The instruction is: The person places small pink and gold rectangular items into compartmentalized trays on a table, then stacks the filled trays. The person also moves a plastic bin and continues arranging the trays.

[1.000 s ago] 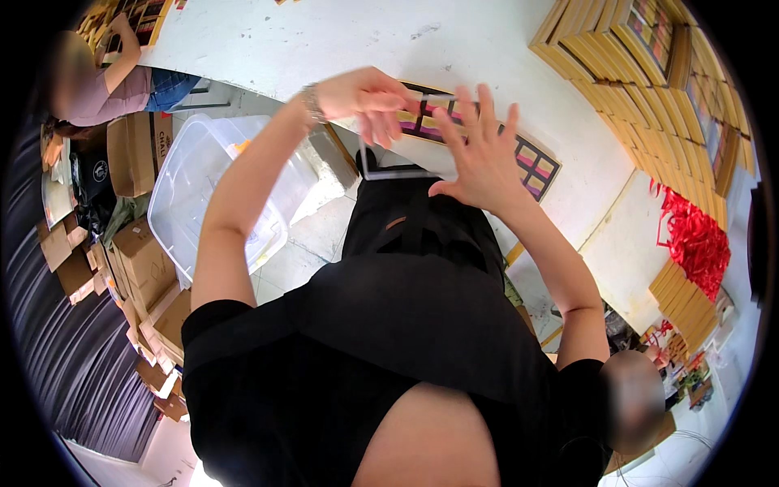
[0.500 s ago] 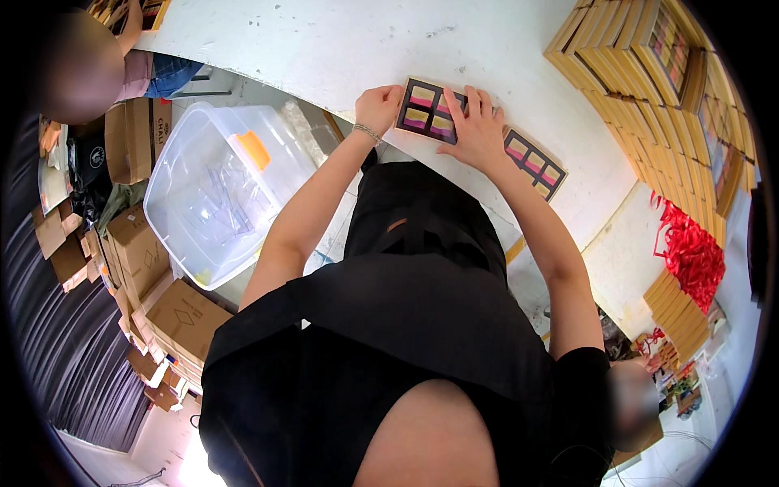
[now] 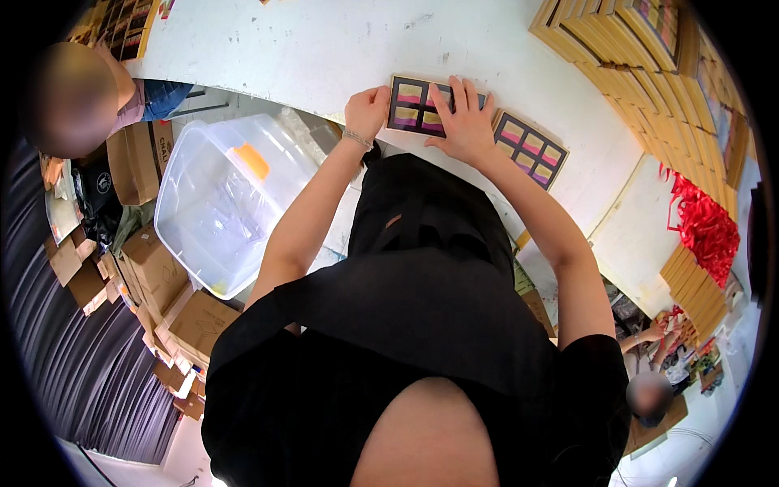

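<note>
A flat, gold-edged box lies near the table's front edge, its dark top divided into windows showing pink and gold pieces. My left hand is closed at the box's left edge, fingers curled in and thumb side against it; the fingertips are partly hidden. Across the right part of the same box lies my right hand, palm down with fingers spread, covering some windows. A second flat box of the same pattern sits just to the right, tilted, partly behind my right wrist.
Tall stacks of similar boxes stand at the right, with red ribbon nearer. A clear plastic bin with an orange latch is left of me, beside cardboard boxes. One person is at far left, another at lower right.
The view has shifted slightly. My right hand still lies spread on the box and my left hand stays at its left edge. More of the second box shows beside my right wrist.
</note>
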`<state>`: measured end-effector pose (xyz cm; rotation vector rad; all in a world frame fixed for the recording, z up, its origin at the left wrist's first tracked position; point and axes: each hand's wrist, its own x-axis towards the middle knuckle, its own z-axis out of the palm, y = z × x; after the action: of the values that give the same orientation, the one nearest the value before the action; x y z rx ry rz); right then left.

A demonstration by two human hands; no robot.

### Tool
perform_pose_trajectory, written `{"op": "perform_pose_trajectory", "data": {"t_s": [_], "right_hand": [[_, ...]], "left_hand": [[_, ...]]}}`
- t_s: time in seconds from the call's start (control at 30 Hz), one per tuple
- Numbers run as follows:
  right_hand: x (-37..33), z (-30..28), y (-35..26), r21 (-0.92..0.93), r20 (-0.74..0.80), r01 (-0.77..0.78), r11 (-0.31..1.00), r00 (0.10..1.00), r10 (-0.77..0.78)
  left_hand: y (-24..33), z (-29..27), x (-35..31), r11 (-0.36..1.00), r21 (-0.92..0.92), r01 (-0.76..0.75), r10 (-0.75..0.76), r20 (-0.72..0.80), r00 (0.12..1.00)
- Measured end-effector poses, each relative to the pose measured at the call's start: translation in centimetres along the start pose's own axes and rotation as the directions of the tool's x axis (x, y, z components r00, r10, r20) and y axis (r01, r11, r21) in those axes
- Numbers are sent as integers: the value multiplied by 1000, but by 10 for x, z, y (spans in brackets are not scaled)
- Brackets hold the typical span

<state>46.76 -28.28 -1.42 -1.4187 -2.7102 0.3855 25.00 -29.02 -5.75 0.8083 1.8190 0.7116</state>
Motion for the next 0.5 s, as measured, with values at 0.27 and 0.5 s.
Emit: {"op": "perform_pose_trajectory", "data": {"t_s": [0.27,0.5], "right_hand": [[2,-5,-2,-82,150,-3,997,989,16],[-17,26,-2,-172,-32,89,981,995,-95]], "left_hand": [[12,5,-11,967,203,-151,162,-38,986],[16,12,-21,931,318,-180,224,-108,969]]}}
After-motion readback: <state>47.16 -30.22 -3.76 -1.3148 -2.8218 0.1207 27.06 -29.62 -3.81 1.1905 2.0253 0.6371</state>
